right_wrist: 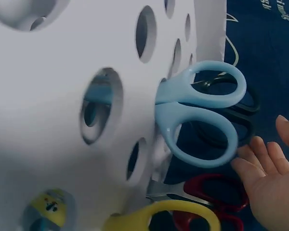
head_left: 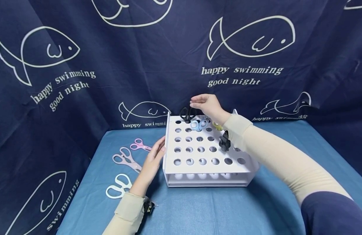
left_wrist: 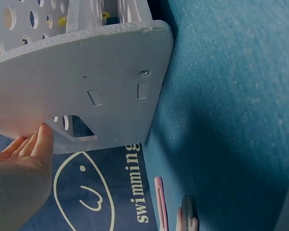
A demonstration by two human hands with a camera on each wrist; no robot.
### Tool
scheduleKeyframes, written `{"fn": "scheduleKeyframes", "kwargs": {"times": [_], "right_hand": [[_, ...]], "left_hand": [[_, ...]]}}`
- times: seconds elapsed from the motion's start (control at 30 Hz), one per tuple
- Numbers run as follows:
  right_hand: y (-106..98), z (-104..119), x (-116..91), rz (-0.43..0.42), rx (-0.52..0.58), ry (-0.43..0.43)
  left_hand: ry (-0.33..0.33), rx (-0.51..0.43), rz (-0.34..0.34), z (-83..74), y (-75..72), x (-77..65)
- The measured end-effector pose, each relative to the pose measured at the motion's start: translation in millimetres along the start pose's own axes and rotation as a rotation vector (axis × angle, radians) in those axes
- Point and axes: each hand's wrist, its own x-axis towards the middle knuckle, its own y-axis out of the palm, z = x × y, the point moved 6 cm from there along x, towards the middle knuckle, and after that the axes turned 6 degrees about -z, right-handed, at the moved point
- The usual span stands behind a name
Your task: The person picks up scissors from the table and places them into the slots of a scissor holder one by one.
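A white rack [head_left: 195, 167] with rows of round holes stands on the table. My left hand [head_left: 153, 158] rests its straight fingers against the rack's left side panel [left_wrist: 115, 110], near a cut-out. At the back row, my right hand [head_left: 209, 105] hovers above the holes, fingers extended and holding nothing. Black scissors [head_left: 187, 118] stand handles up in a hole just left of its fingertips. Light blue scissors [right_wrist: 214, 102] sit in front of them. Red scissors [right_wrist: 191, 188] and yellow scissors [right_wrist: 130, 222] also stand in holes, close to my right hand in the right wrist view.
Left of the rack lie pink scissors [head_left: 140, 145], pale pink scissors [head_left: 128, 160] and white scissors [head_left: 119, 187] on the blue tablecloth [head_left: 198, 212]. A dark blue fish-print curtain [head_left: 157, 65] hangs close behind the rack.
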Motion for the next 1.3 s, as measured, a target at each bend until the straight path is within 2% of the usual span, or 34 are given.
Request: {"fn": "scheduleKeyframes", "kwargs": {"times": [0.57, 1.3], "right_hand": [[-29, 26, 2, -0.033, -0.001, -0.057], [-110, 2, -17, -0.146, -0.068, -0.007]], "left_hand": [[0.004, -0.001, -0.007, -2.3, -2.1, 1.0], [-0.017, -0.026, 0.001, -2.7, 0.8, -2.6]]}}
